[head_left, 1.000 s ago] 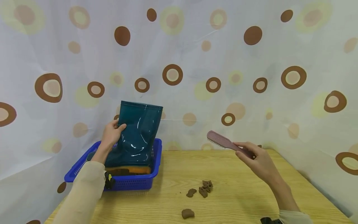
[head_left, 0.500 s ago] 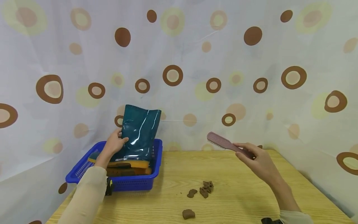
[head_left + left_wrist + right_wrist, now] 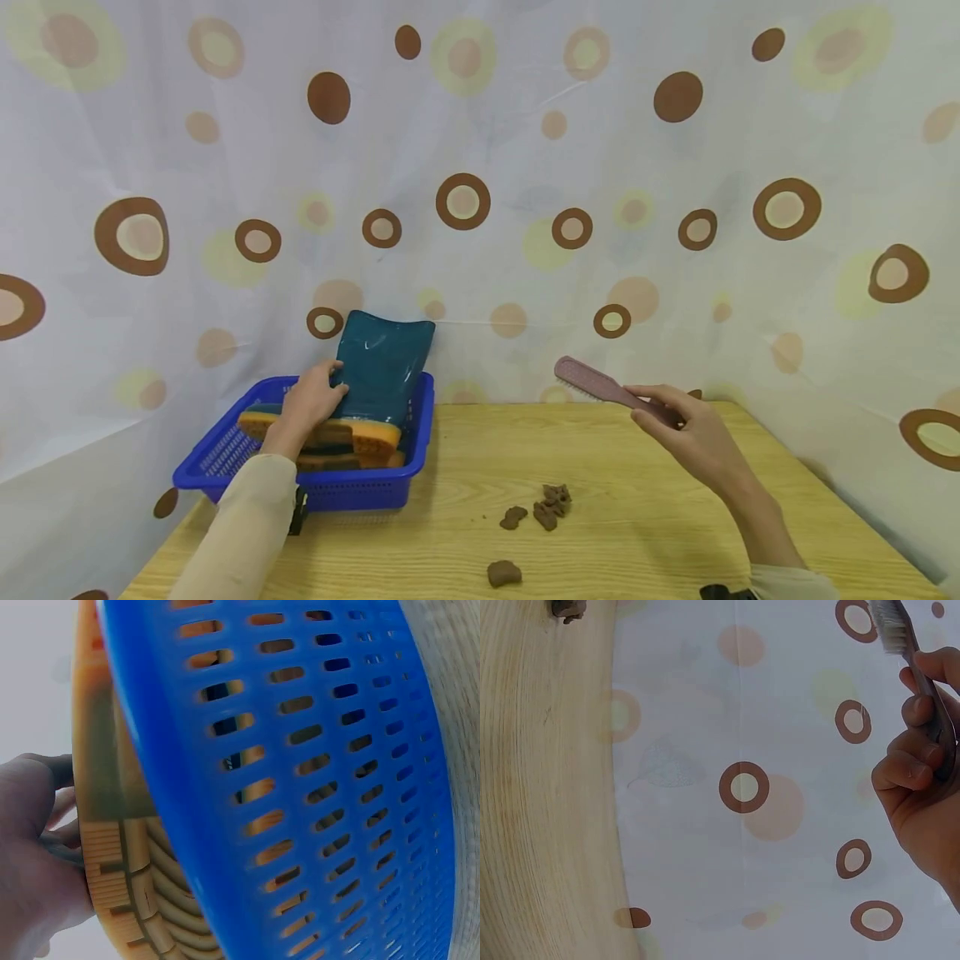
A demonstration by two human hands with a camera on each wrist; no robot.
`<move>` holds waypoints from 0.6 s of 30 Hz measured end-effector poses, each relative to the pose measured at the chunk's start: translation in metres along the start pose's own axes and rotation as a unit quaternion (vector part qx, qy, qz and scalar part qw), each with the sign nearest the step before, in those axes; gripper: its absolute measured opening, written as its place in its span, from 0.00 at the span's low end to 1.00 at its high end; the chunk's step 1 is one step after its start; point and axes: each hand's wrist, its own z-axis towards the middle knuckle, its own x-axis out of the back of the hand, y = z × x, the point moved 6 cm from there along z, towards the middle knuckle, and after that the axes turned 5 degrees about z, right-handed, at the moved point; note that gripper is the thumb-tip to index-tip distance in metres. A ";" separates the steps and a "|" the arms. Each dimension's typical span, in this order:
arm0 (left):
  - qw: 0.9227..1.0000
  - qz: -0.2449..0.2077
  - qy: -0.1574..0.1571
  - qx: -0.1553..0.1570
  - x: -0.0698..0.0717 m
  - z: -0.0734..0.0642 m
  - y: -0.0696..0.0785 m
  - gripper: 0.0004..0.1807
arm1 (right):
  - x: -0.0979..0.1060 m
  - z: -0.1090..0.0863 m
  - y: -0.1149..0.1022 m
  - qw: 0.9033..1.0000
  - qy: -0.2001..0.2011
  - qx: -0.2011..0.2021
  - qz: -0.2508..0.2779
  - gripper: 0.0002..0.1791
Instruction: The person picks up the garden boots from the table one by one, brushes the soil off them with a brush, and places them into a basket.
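Note:
A teal rubber boot (image 3: 384, 367) with an orange sole (image 3: 112, 877) lies tilted in the blue plastic basket (image 3: 352, 497), its shaft leaning up over the back right. My left hand (image 3: 309, 404) grips it by the near left side of the shaft, thumb in front. Under it shows the orange sole of a second boot (image 3: 381, 459), mostly hidden. In the left wrist view, the hand (image 3: 37, 862) is behind the ridged sole at the basket rim (image 3: 166, 769). My right hand (image 3: 701, 433) holds a mauve brush (image 3: 588, 379) by its handle in the air, bristles downward.
Several brown clumps (image 3: 553, 504) lie on the wooden table (image 3: 637, 483) right of the basket, with one brown lump (image 3: 504, 572) nearer the front edge. A spotted curtain (image 3: 517, 275) closes off the back and both sides.
My left hand has lowered the upper boot into the basket, and its sole has turned toward me. The right hand and the brush have hardly moved.

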 end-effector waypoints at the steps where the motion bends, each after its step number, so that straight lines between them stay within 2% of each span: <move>1: 1.000 0.008 0.002 0.002 0.000 -0.001 0.000 0.29 | -0.001 0.000 0.000 1.000 -0.002 0.000 0.000 0.17; 6: 1.000 0.019 0.018 0.005 0.001 -0.007 -0.001 0.27 | -0.003 0.000 0.003 1.000 -0.013 -0.007 0.006 0.17; 12: 0.999 -0.022 0.043 -0.010 0.002 -0.017 0.003 0.27 | -0.006 -0.001 0.003 0.999 -0.032 -0.017 0.013 0.18; 15: 0.997 -0.049 0.056 -0.027 -0.001 -0.022 0.012 0.30 | -0.008 -0.002 0.005 0.998 -0.049 -0.024 0.010 0.19; 18: 0.994 -0.066 0.072 -0.050 -0.007 -0.027 0.029 0.31 | -0.011 -0.002 0.011 0.997 -0.068 -0.032 0.000 0.19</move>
